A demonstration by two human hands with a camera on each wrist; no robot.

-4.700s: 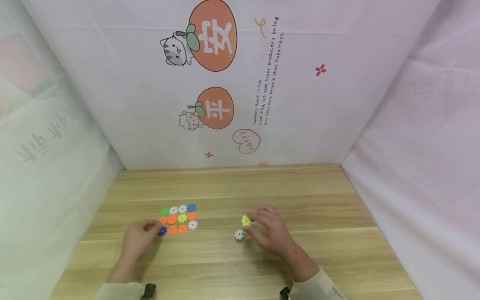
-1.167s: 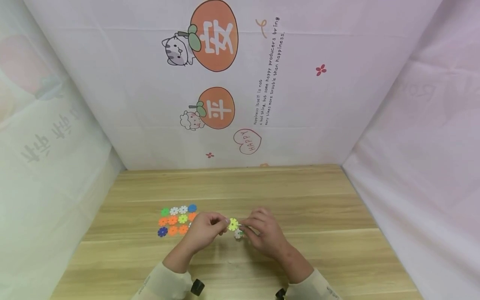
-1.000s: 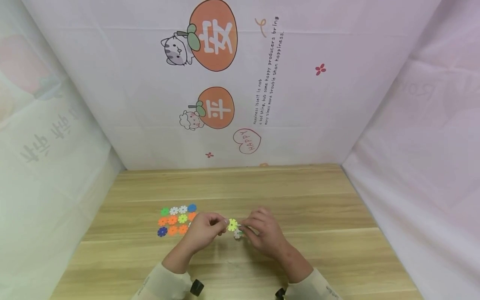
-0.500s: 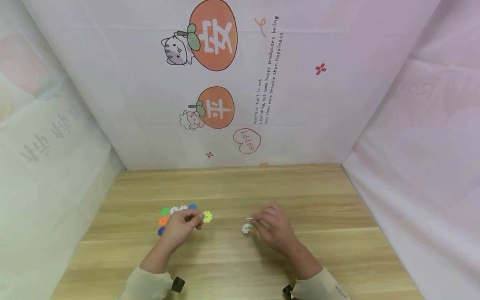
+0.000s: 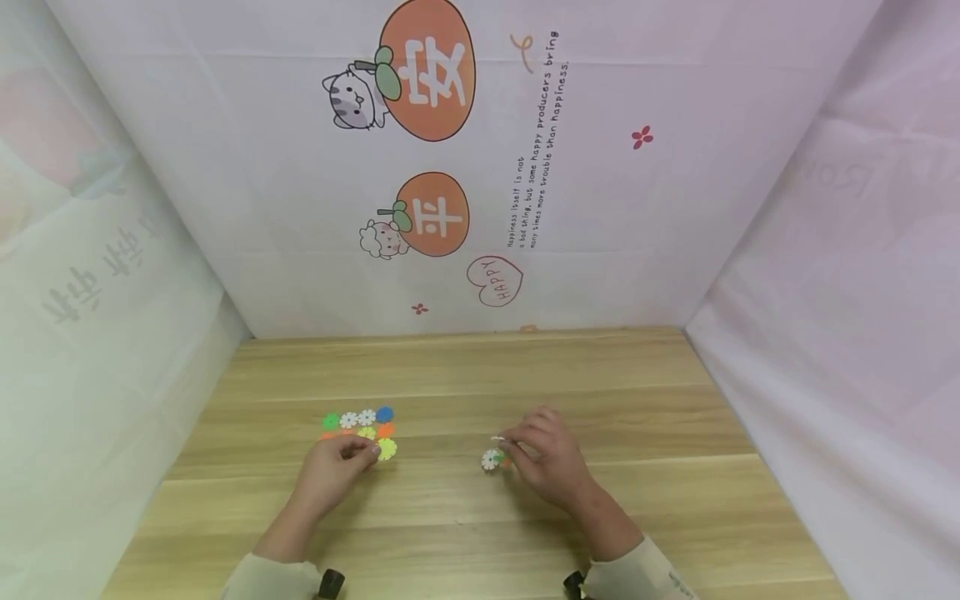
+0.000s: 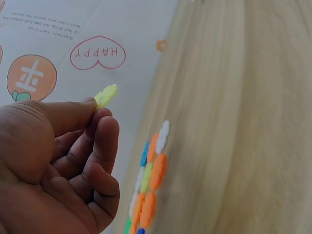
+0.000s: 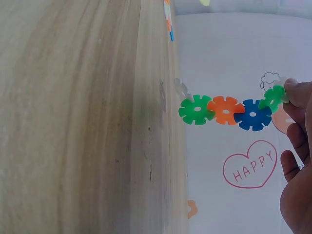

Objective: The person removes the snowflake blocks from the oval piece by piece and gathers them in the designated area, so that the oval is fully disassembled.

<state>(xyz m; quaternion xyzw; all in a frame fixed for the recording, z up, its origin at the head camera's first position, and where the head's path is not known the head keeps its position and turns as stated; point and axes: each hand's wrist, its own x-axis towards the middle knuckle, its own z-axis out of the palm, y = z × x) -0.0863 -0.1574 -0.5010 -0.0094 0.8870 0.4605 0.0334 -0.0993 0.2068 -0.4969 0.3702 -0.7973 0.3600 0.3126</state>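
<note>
A yellow snowflake disc [image 5: 387, 450] is pinched between the thumb and fingers of my left hand [image 5: 327, 477], at the near right corner of the laid-out discs. In the left wrist view, the yellow disc appears raised, its edge towards the camera. My right hand [image 5: 551, 460] pinches one end of a chain of interlocked snowflake discs. The right wrist view shows its green disc [image 7: 196, 110], orange disc [image 7: 226, 111] and blue disc [image 7: 252, 115], then another green one by the fingertips. A white disc [image 5: 491, 459] forms the far end of the chain.
Rows of loose discs lie flat on the wooden table [image 5: 450, 533], among them a green disc [image 5: 332, 422], a light blue disc [image 5: 385, 414] and an orange disc [image 5: 386, 430]. My left hand hides several. Printed white cloth [image 5: 585, 275] encloses the back and sides.
Both hands met at the yellow disc beside the chain; the left hand has since carried it left to the laid-out discs. The right hand drew slightly right, still holding the chain.
</note>
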